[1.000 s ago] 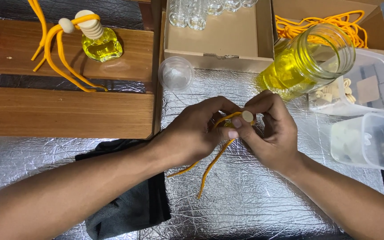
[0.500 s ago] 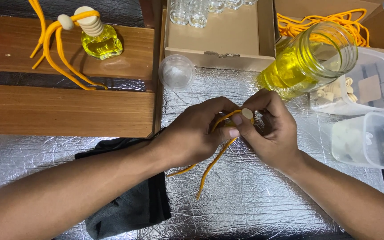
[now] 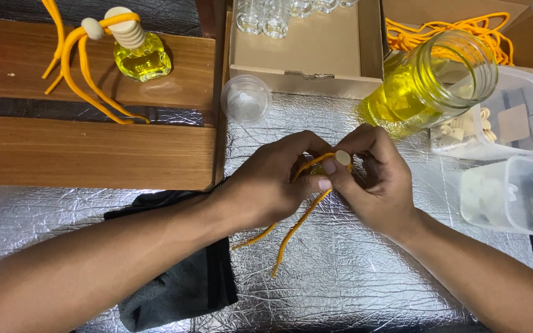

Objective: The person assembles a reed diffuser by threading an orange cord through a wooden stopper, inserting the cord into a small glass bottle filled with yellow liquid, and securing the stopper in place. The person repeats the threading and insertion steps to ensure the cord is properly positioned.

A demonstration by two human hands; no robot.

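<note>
My left hand point(image 3: 272, 185) and my right hand point(image 3: 374, 179) meet over the silver foil surface point(image 3: 365, 277). Between them they pinch a small pale wooden cap point(image 3: 342, 158) with an orange cord point(image 3: 294, 225) looped on it. The cord's two loose ends hang down toward me onto the foil. Something small and yellow sits between my fingers, mostly hidden. My left thumb presses next to the cap; my right fingers curl around it from the right.
A filled small bottle with wooden cap and orange cord point(image 3: 137, 52) stands on a wooden shelf point(image 3: 94, 154) at the left. A jar of yellow liquid point(image 3: 430, 83), a cardboard box point(image 3: 303, 49) with empty glass bottles, orange cords point(image 3: 451, 28), plastic tubs point(image 3: 516, 194), a dome lid point(image 3: 246, 98) and a dark cloth point(image 3: 174, 290) surround my hands.
My hands have stayed in the same place; the fingers shift slightly around the cap and cord.
</note>
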